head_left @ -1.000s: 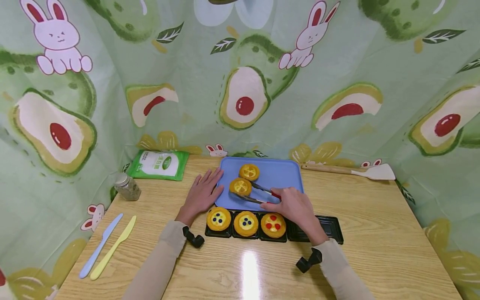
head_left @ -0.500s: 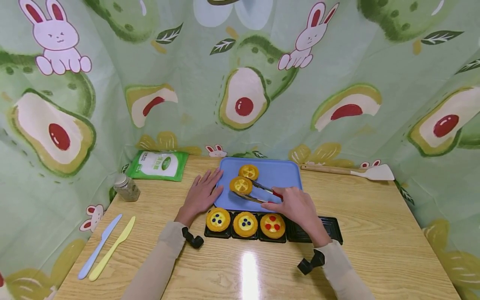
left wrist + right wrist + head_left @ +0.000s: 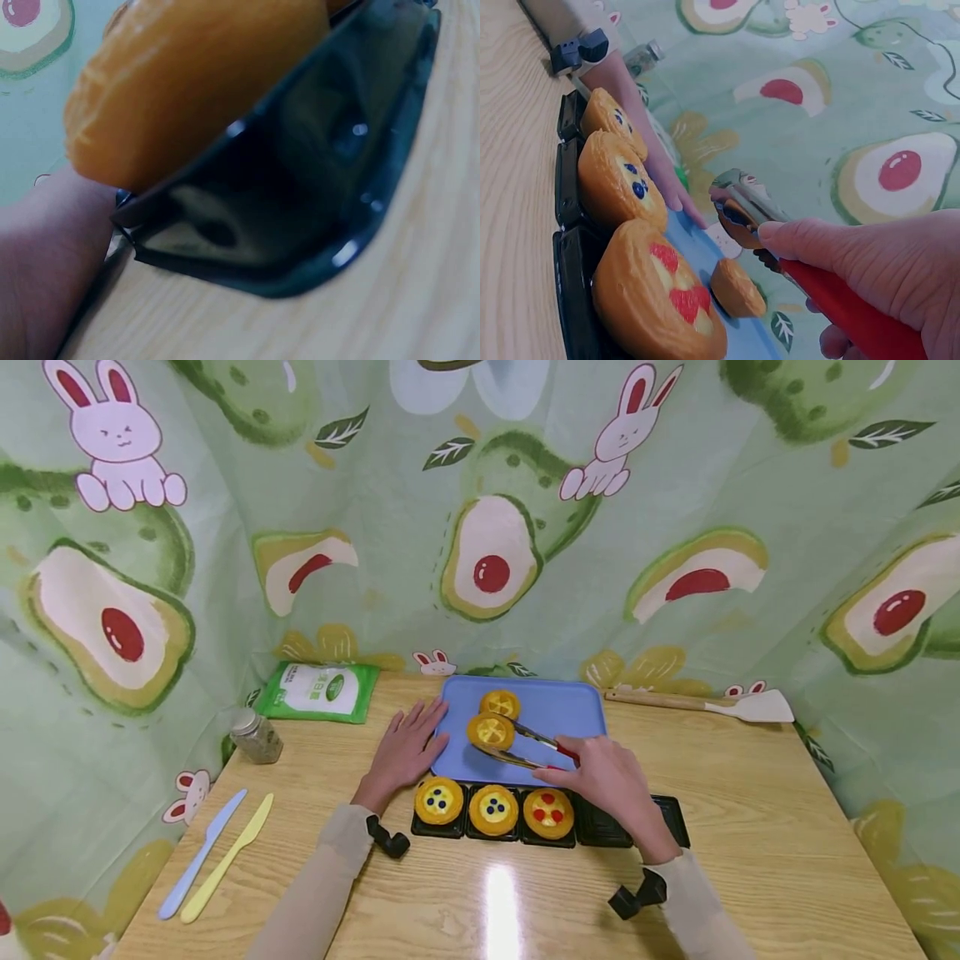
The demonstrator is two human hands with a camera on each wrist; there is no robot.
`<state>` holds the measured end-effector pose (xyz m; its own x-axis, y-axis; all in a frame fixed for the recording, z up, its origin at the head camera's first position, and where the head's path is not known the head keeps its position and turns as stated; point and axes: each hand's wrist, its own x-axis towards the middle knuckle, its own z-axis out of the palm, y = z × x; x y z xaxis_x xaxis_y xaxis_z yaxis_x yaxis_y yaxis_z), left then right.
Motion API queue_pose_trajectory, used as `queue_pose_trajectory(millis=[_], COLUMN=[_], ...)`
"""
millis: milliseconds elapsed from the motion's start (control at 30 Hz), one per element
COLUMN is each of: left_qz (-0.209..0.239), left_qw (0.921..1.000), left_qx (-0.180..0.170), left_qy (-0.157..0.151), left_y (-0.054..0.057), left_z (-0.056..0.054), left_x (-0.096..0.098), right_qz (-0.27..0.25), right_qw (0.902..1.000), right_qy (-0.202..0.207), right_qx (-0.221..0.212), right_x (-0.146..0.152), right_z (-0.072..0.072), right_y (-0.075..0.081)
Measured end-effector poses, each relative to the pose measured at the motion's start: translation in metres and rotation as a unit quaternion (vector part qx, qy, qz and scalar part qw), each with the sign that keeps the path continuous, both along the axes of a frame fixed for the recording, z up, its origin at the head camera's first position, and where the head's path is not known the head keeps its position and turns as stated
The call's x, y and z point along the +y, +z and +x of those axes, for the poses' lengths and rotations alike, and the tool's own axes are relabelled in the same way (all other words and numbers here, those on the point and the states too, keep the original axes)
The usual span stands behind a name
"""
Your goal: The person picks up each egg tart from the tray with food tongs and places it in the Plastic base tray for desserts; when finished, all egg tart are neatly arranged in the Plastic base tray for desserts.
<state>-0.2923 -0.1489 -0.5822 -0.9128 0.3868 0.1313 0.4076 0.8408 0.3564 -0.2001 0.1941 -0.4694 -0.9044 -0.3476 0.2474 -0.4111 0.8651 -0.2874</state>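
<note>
My right hand (image 3: 606, 777) grips red-handled tongs (image 3: 513, 759) whose ends clasp an egg tart (image 3: 491, 732) with pale wedge-shaped toppings. In the right wrist view this tart is mostly behind the tongs' head (image 3: 739, 191) and hangs raised off the tray. Another egg tart (image 3: 500, 702) lies on the blue tray (image 3: 566, 714), just behind it. My left hand (image 3: 405, 752) rests with straight fingers at the tray's left edge. Close to its wrist, a tart (image 3: 187, 97) in a black plastic holder (image 3: 300, 202) fills the left wrist view.
Along the tray's front, two blueberry tarts (image 3: 438, 801) and a red-topped tart (image 3: 548, 813) sit in black holders; a bare holder (image 3: 667, 814) continues right. Two plastic knives (image 3: 232, 852), a jar (image 3: 257, 737) and a green packet (image 3: 322, 692) lie left, a spatula (image 3: 750, 705) right.
The tongs and the clasped tart have risen slightly and shifted a little to the right, with my right hand moving right and nearer. My left hand has stayed in place.
</note>
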Motion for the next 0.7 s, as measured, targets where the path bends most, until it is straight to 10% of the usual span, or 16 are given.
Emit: queue_pose_trajectory(millis=[700], left_qz=[0.013], left_qw=[0.9999], left_qx=[-0.006], left_qy=[-0.005], left_y=[0.003], left_z=[0.003], left_x=[0.002], right_qz=[-0.011], right_qw=[0.9966], right_qy=[-0.075], right_qx=[-0.033], right_x=[0.048], right_z=[0.045], right_y=[0.012])
